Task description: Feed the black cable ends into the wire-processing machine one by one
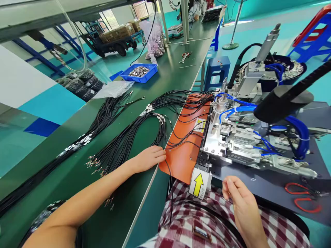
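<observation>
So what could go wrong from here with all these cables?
The cables overlapping on the orange plate might tangle. One loose cable dangles near the left hand, over the checked shirt, and could snag. The red-handled scissors lie near the edge of the machine's dark base and could get knocked off.

Pretty clearly a factory workshop I'm standing in. There's a long green workbench (190, 75) with black cables (126, 137) laid out in bundles, and right beside it a metal machine (216, 141) full of cylinders (241, 138) and blue tubing (301, 134), with a yellow arrow (198, 184) on it. A blue tray (145, 79) up the bench is heaped with little metal parts (139, 71) (more shiny bits (287, 71) in the round bowl (289, 82) behind the machine, btw). Cargo cart (113, 47) stacked with cardboard boxes (120, 31) over there, plastic stool (217, 63), glossy teal floor (253, 38).
</observation>
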`<state>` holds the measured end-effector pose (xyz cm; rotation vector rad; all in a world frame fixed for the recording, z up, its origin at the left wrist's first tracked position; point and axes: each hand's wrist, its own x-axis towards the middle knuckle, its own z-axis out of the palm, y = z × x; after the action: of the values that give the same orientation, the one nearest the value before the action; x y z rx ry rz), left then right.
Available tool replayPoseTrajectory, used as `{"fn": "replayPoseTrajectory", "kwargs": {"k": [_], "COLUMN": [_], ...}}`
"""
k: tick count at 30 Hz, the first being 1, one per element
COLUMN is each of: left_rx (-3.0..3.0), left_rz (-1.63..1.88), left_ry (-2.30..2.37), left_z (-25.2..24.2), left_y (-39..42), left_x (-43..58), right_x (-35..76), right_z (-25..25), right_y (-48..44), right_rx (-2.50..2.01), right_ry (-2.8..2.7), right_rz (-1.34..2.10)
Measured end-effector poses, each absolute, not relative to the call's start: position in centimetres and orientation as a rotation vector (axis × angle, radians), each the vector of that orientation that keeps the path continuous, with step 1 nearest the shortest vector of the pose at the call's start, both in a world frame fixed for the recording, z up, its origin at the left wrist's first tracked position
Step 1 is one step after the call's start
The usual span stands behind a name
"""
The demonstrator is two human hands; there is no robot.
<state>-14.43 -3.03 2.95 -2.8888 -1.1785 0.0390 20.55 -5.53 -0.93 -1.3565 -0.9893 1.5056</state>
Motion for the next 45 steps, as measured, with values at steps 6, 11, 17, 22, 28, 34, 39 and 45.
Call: {"fn": "replayPoseTrajectory", "kwargs": {"k": [6, 11, 17, 22, 28, 34, 39, 45], "left_rx": [-2.667, -2.627, -2.625, -3.26, -3.256, -3.37, -3.535, -3.521], "left_rz": [-0.477, -0.421, -0.195, -0.411, -0.576, -0.636, -1.149, -1.477], "left_ry": [-1.486, -1.495, -1.501, -1.427, -1.577, -1.575, -2.122, -2.395], "left_z": [3.8, 3.3, 4.0, 4.7, 4.3, 5.6, 5.6, 3.9], "left_y": [-1.3, -1.9, -3.7, -4.6, -4.1, -3.2, -2.6, -2.9], "left_x": [-10.8, -10.2, -7.3, -1.9, -0.8, 1.7, 2.9, 2.9], "right_x": [18.5, 17.5, 18.0, 17.7, 19.8, 19.9, 20.6, 20.2], "right_z": [-0.4, 0.2, 0.2, 0.7, 0.4, 1.0, 0.5, 0.2], "right_y": [-7.1, -7.2, -7.2, -7.6, -6.8, -6.0, -5.4, -5.0], "right_rx": [-1.273, -1.166, -1.264, -1.04, -1.214, -1.213, -1.106, -1.021], "right_ry": [-1.312, -1.322, -1.382, -1.64, -1.211, -1.233, -0.9, -0.732], "right_rz": [1.548, 1.455, 1.357, 1.34, 1.376, 1.383, 1.595, 1.726]}}
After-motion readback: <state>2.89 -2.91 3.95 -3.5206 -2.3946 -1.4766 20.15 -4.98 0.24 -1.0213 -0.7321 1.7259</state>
